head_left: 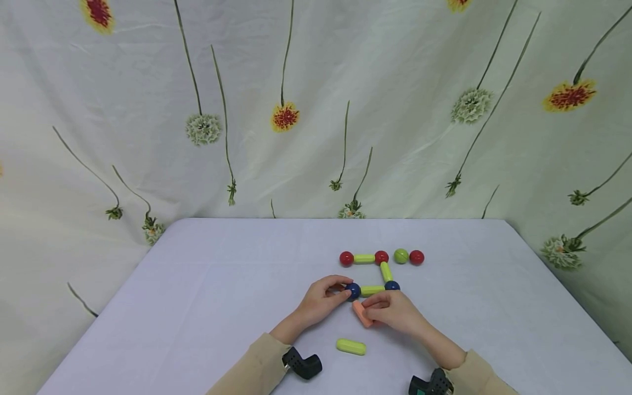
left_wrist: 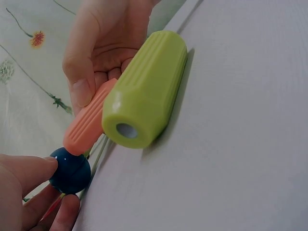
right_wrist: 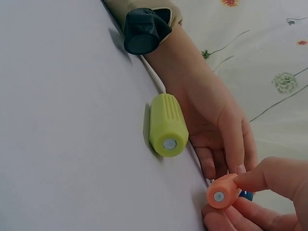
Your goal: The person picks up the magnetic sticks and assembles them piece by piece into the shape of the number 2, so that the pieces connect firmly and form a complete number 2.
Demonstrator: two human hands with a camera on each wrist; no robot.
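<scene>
My left hand [head_left: 321, 300] pinches a dark blue ball [head_left: 353, 291] between thumb and fingers. My right hand [head_left: 395, 312] pinches an orange magnetic rod [head_left: 362, 314], tilted, its far end close to that ball; whether they touch I cannot tell. From the blue ball a yellow-green rod [head_left: 372, 291] runs right to a second blue ball [head_left: 392, 285], partly behind my right hand. Another yellow-green rod [head_left: 386, 271] goes up to a red ball [head_left: 381, 257], which a further rod [head_left: 364, 258] joins to a left red ball [head_left: 346, 259].
A loose yellow-green rod [head_left: 351, 346] lies between my forearms, with a metal disc in its end in both wrist views. Right of the joined pieces sit a green ball [head_left: 401, 255] and a red ball [head_left: 417, 258]. Behind the white-covered table [head_left: 222, 274] hangs a flowered cloth [head_left: 316, 71].
</scene>
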